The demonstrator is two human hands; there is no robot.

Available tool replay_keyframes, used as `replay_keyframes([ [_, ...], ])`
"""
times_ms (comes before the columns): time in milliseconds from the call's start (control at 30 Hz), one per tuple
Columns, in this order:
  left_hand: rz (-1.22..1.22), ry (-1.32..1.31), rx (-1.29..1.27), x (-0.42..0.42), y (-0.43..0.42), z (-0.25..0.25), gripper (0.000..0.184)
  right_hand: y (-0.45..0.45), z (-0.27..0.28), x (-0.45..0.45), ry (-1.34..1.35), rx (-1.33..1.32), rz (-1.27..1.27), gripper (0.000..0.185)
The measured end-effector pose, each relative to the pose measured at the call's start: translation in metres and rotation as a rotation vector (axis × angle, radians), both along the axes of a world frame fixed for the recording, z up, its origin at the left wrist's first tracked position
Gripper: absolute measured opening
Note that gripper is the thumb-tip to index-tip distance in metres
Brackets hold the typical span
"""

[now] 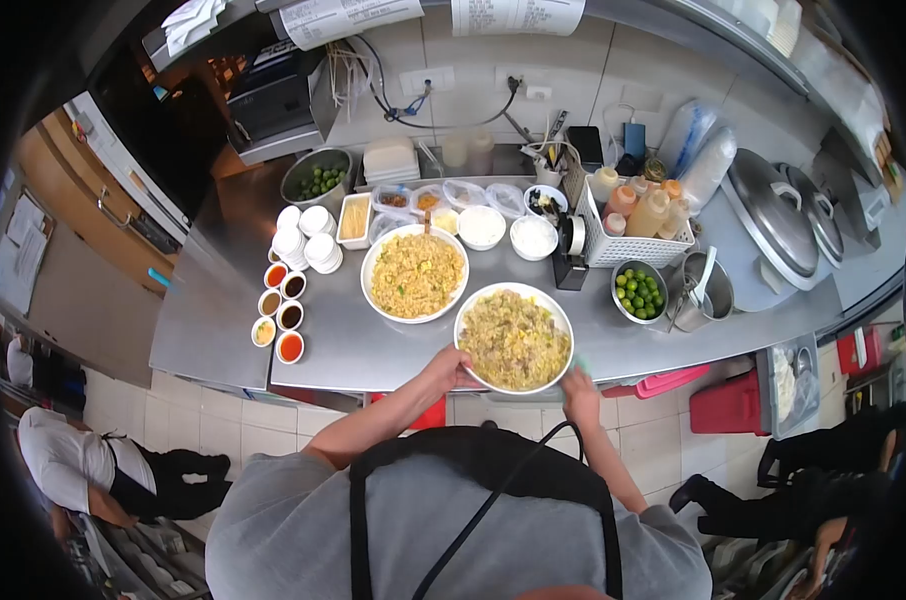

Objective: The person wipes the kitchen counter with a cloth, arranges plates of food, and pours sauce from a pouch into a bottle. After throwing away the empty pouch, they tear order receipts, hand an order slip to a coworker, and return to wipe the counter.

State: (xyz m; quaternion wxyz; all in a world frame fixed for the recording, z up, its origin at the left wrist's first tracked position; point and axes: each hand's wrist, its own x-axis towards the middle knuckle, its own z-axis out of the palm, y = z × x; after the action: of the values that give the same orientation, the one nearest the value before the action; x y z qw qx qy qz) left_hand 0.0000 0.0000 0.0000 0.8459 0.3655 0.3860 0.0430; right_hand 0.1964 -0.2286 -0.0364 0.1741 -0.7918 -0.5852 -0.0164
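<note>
Bowl [518,391] partly hides left hand [450,371]; right hand [580,388] blurred.

counter [353,350]: smooth metal | front bowl [518,286]: glossy | basket [633,252]: plastic | apron [493,455]: matt cloth

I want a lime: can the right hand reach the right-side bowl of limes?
Probably yes: the right hand is at the nearer fried rice bowl and may need to let go, but the counter toward the limes looks open.
</note>
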Motion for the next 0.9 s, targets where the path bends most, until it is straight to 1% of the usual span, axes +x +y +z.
replay_keyframes([
  [33, -0.041, 0.017, -0.020, -0.007, 0.003, 0.006, 0.064, -0.010, 0.000, -0.011, 0.148, 0.038, 0.055, 0.042],
  [67, -0.082, 0.032, -0.039, -0.013, 0.005, 0.014, 0.064, -0.016, 0.004, -0.015, 0.151, 0.057, 0.048, 0.042],
  [100, -0.091, -0.054, -0.044, 0.004, -0.012, 0.027, 0.064, -0.039, 0.032, 0.010, 0.505, -0.003, -0.161, 0.041],
  [133, -0.115, -0.085, -0.024, -0.016, -0.018, 0.046, 0.064, -0.043, 0.035, -0.001, 0.956, -0.045, -0.368, 0.039],
  [167, -0.139, -0.127, -0.001, -0.029, -0.022, 0.059, 0.064, -0.037, 0.033, -0.004, 0.957, -0.032, -0.368, 0.039],
  [200, -0.184, -0.102, -0.001, -0.044, -0.025, 0.066, 0.065, -0.030, 0.031, -0.010, 1.438, 0.283, -0.324, 0.038],
  [233, -0.186, -0.107, -0.002, -0.050, -0.029, 0.073, 0.065, -0.019, 0.046, -0.013, 1.885, 0.624, -0.254, 0.038],
  [267, -0.200, -0.147, -0.028, -0.053, -0.034, 0.079, 0.066, -0.004, 0.060, -0.021, 2.025, 0.672, -0.233, 0.038],
  [333, -0.215, -0.187, -0.048, -0.061, -0.034, 0.080, 0.067, 0.025, 0.085, -0.050, 2.268, 0.736, -0.074, 0.038],
  [367, -0.220, -0.225, -0.077, -0.064, -0.031, 0.076, 0.067, 0.040, 0.093, -0.068, 2.361, 0.720, 0.015, 0.038],
  [433, -0.229, -0.260, -0.104, -0.075, -0.026, 0.081, 0.067, 0.068, 0.106, -0.102, 2.513, 0.649, 0.164, 0.037],
  [500, -0.083, -0.328, -0.034, -0.087, -0.019, 0.094, 0.067, 0.088, 0.111, -0.134, 2.624, 0.559, 0.260, 0.037],
  [533, -0.092, -0.285, 0.036, -0.097, -0.008, 0.092, 0.067, 0.097, 0.113, -0.149, 2.664, 0.520, 0.302, 0.037],
  [600, -0.054, -0.249, 0.059, -0.121, 0.009, 0.089, 0.067, 0.105, 0.111, -0.170, 2.699, 0.452, 0.305, 0.037],
  [633, -0.011, -0.213, 0.078, -0.134, 0.016, 0.087, 0.066, 0.106, 0.105, -0.175, 2.690, 0.424, 0.254, 0.037],
  [667, -0.013, -0.205, 0.079, -0.147, 0.020, 0.084, 0.066, 0.104, 0.094, -0.175, 2.663, 0.403, 0.070, 0.037],
  [700, 0.035, -0.188, 0.106, -0.162, 0.022, 0.080, 0.066, 0.101, 0.079, -0.171, 2.610, 0.390, -0.133, 0.037],
  [733, 0.082, -0.175, 0.137, -0.174, 0.025, 0.079, 0.066, 0.100, 0.053, -0.163, 2.553, 0.375, -0.356, 0.036],
  [767, 0.077, -0.175, 0.142, -0.186, 0.027, 0.080, 0.066, 0.098, 0.048, -0.155, 2.554, 0.383, -0.351, 0.036],
  [833, 0.125, -0.182, 0.082, -0.214, 0.023, 0.078, 0.065, 0.094, 0.048, -0.144, 2.467, 0.365, 0.014, 0.036],
  [867, 0.133, -0.182, 0.059, -0.228, 0.028, 0.065, 0.064, 0.093, 0.055, -0.135, 2.405, 0.393, -0.074, 0.034],
  [900, 0.131, -0.175, 0.059, -0.241, 0.026, 0.063, 0.064, 0.098, 0.069, -0.127, 2.344, 0.418, -0.160, 0.033],
])
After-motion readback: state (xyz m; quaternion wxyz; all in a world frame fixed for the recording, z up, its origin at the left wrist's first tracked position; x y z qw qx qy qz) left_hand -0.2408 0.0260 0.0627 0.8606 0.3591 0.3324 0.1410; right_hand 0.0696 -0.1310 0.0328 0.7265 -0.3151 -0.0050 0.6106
